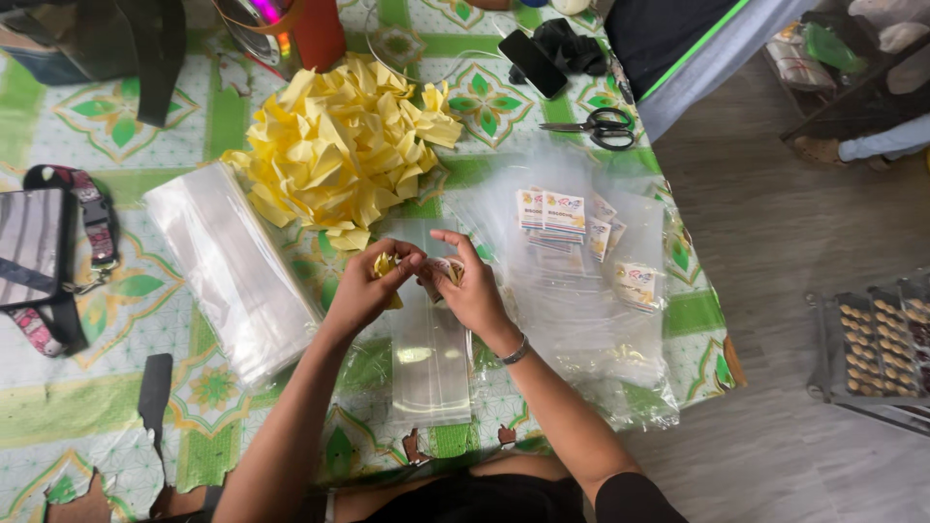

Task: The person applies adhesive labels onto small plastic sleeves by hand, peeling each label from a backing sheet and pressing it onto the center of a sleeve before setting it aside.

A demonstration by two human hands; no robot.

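yellow folded paper (387,265) is pinched in the left hand (365,289), closed around it just above the mouth of a narrow clear bag (429,353) that lies flat on the patterned tablecloth (58,407). the right hand (473,291) is closed on the bag's top edge, where a little more yellow shows between its fingers (whether that is a second piece cannot be told). judged from this, the bag's mouth would be best held spread with the thumb while the paper is slid in straight, so the thin film is not creased.

just beyond the hands a heap of yellow paper pieces (339,145) is piled, near enough to be reached. a stack of clear bags (232,266) lies to the left, and small printed labels (562,218) rest on loose plastic sheets (581,310) to the right. scissors (596,128) lie farther off, near the table's right edge. open cloth is left only close to the body; the right edge is near, so loose film could slip off there.
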